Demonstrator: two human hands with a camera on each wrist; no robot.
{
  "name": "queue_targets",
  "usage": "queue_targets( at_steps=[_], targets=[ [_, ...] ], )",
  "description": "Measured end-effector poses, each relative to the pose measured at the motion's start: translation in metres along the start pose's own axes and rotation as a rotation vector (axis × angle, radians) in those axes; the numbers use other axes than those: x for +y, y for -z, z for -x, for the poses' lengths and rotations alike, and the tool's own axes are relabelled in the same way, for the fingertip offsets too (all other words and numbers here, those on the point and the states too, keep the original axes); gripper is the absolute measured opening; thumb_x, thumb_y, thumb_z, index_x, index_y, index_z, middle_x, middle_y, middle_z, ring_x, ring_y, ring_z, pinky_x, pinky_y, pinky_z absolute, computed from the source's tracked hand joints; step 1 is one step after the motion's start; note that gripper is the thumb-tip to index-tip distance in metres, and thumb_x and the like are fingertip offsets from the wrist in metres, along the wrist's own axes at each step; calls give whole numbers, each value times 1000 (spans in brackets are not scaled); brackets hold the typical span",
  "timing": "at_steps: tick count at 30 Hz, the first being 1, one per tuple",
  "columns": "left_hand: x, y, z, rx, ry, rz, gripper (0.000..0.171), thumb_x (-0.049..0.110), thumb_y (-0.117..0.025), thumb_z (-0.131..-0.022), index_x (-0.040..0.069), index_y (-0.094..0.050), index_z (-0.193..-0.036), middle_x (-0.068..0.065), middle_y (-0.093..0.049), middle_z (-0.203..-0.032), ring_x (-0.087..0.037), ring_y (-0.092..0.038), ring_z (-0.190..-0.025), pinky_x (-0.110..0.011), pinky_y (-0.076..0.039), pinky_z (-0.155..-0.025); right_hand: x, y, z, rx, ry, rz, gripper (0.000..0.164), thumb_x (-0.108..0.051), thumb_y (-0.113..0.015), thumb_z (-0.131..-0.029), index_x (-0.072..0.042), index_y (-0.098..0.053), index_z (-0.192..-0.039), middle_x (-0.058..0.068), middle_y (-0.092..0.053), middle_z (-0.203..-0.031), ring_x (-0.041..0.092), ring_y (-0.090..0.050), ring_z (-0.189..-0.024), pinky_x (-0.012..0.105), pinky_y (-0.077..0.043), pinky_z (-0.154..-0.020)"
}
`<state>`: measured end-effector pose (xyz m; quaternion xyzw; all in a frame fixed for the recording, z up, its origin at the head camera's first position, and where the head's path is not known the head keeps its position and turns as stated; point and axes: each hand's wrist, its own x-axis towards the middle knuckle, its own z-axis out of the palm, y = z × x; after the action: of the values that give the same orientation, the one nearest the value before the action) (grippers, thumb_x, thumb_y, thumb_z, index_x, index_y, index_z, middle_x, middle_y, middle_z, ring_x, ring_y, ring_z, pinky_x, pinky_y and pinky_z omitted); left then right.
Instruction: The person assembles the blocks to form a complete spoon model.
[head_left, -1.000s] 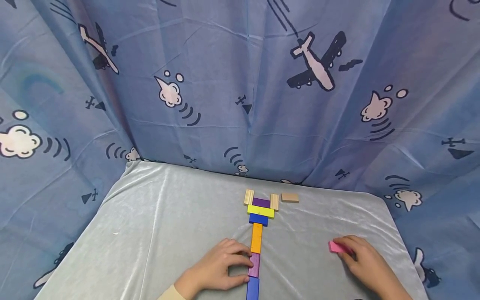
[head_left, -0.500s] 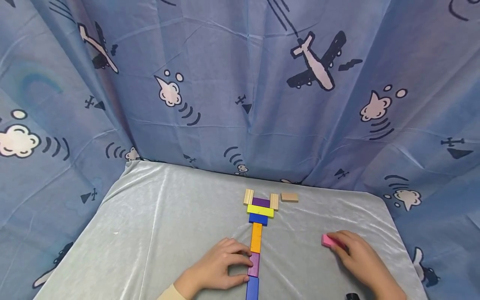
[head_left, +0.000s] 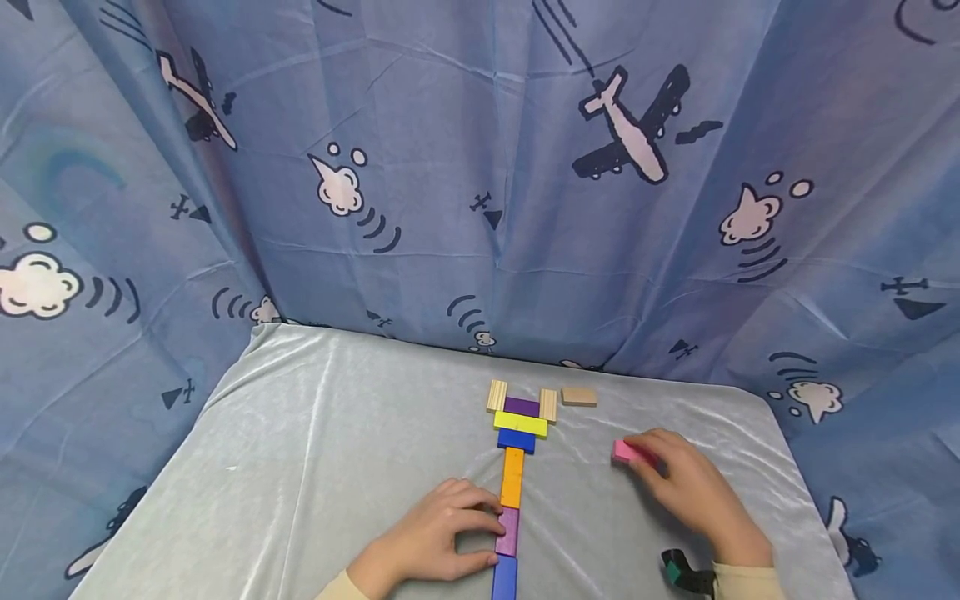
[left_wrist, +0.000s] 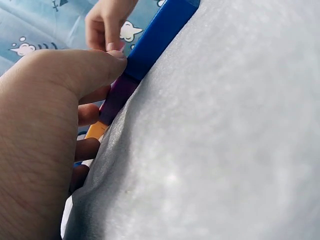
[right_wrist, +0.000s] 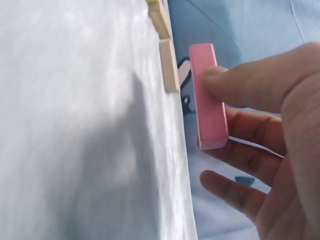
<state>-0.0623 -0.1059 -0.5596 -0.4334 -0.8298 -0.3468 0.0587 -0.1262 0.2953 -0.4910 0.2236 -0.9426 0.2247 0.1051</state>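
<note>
My right hand (head_left: 686, 479) holds a pink wooden block (right_wrist: 207, 95) between thumb and fingers, raised over the cloth in the right wrist view. The left hand (head_left: 446, 533) rests beside a line of blocks. Its fingertips touch the left side of the light purple block (head_left: 507, 532), and the thumb tip lies at the blue block (left_wrist: 160, 37) nearest the person. Beyond these, the line continues with an orange block (head_left: 512, 477), then a crosswise blue block (head_left: 517, 440), a yellow block (head_left: 521, 424) and a dark purple block (head_left: 522, 407).
Two plain wood blocks flank the dark purple one, the left block (head_left: 497, 396) and the right block (head_left: 548, 406). A separate plain block (head_left: 579, 397) lies farther right. Grey cloth (head_left: 360, 417) covers the table; a blue patterned curtain (head_left: 420, 208) hangs behind. A black strap device (head_left: 686, 575) sits at the right wrist.
My right hand has carried the pink block leftward and away from the person, towards the far blocks. The left hand and the lined-up blocks have stayed in place.
</note>
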Motion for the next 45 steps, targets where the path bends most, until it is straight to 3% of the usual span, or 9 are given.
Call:
queue_targets(
  at_steps=[7, 15, 24, 31, 35, 38, 42, 45],
  targets=[
    [-1, 1, 2, -10, 24, 16, 24, 47, -75, -103, 30, -81, -119, 14, -68, -135, -3, -58, -123, -28, -47, -107, -8, -16, -32, -61, -8, -83, 35, -13, -83, -98, -4, -75, -130, 7, -74, -125, 34, -69, -121, 59, -53, -103],
    [0, 2, 1, -6, 6, 14, 25, 48, -75, -103, 30, -81, -118, 14, -68, -134, -3, -58, -124, -29, -46, -109, -22, -31, -62, -54, -14, -129, 33, -15, -84, -97, -6, -77, -129, 7, -74, -126, 32, -68, -119, 60, -53, -104],
    [-1, 0, 2, -50, 39, 45, 26, 51, -72, -104, 32, -81, -120, 17, -67, -136, -1, -56, -128, -29, -45, -111, -33, -51, -87, -105, -84, -162, 39, -23, -81, -102, -6, -75, -136, 11, -71, -132, 36, -64, -123, 62, -51, -108],
    [-4, 1, 2, -40, 26, 19, 26, 51, -72, -104, 32, -81, -121, 17, -66, -136, -1, -56, -129, -30, -46, -111, -42, -67, -115, -115, -73, -200, 41, -29, -79, -103, -8, -75, -138, 13, -69, -137, 40, -54, -139, 65, -41, -118],
    [-5, 0, 2, -37, 3, -4, 26, 49, -71, -105, 33, -80, -122, 16, -67, -137, -1, -57, -128, -29, -46, -111, -45, -76, -126, -115, -40, -213, 36, -27, -77, -104, -8, -77, -135, 8, -71, -127, 33, -60, -125, 59, -49, -111],
    [-4, 1, 1, -45, 22, 13, 26, 49, -72, -105, 32, -80, -122, 17, -67, -137, -1, -57, -128, -29, -46, -111, -48, -82, -132, -117, -36, -215, 35, -28, -77, -104, -10, -77, -134, 5, -72, -124, 30, -62, -119, 57, -52, -109],
    [-3, 2, 1, -58, 63, 45, 26, 49, -73, -104, 31, -81, -121, 17, -66, -137, -1, -56, -129, -30, -45, -112, -49, -90, -138, -126, -56, -214, 36, -27, -78, -103, -9, -77, -134, 5, -72, -125, 30, -63, -119, 58, -50, -110],
    [-3, 2, 1, -55, 53, 36, 25, 49, -72, -104, 32, -80, -121, 17, -67, -137, -1, -56, -128, -30, -46, -112, -48, -94, -142, -155, -70, -204, 37, -27, -78, -103, -9, -76, -136, 7, -72, -128, 32, -63, -120, 59, -50, -110]
  ],
)
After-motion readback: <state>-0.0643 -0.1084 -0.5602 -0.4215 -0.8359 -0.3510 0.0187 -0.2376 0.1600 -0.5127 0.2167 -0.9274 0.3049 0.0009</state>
